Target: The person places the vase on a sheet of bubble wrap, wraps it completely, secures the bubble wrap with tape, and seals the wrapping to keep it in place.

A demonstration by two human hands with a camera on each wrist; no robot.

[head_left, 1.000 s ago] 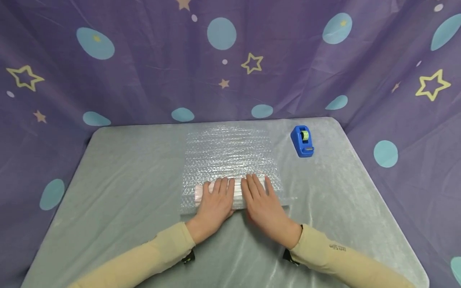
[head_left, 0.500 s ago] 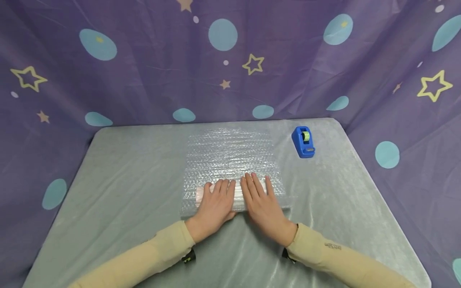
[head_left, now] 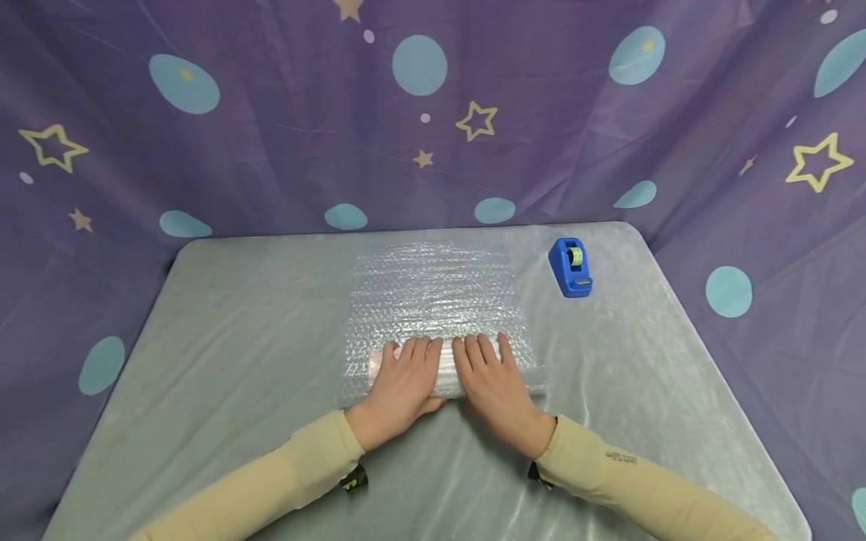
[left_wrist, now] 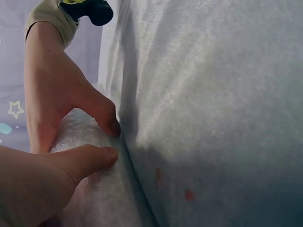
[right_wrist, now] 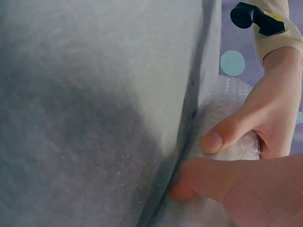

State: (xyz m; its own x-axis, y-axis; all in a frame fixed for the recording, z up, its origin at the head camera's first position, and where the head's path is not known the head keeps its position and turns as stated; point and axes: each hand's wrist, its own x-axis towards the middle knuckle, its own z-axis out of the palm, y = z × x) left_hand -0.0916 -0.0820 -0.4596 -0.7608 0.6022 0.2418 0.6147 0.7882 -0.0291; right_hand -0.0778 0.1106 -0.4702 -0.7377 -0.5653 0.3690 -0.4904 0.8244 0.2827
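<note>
A clear bubble wrap sheet [head_left: 433,289] lies flat on the table, its near end folded over a pale pinkish-white bundle [head_left: 448,370]. My left hand [head_left: 404,379] grips the left part of this wrapped bundle, fingers over the top and thumb on the near side. Beside it, my right hand [head_left: 494,383] holds the right part the same way. In the left wrist view the left thumb [left_wrist: 94,158] presses the wrap close to the table. The right wrist view shows the right thumb [right_wrist: 199,177] low on the bundle's near side. What is inside the wrap is mostly hidden.
A blue tape dispenser [head_left: 571,269] with a roll of tape stands at the back right of the table. Grey cloth covers the table [head_left: 250,323]. Behind it hangs a purple curtain [head_left: 284,113] with stars and dots.
The right hand's fingers have drawn back and bent more over the bundle. The wrap's near right corner has shifted slightly. The left hand stays nearly in place, its thumb a little further out.
</note>
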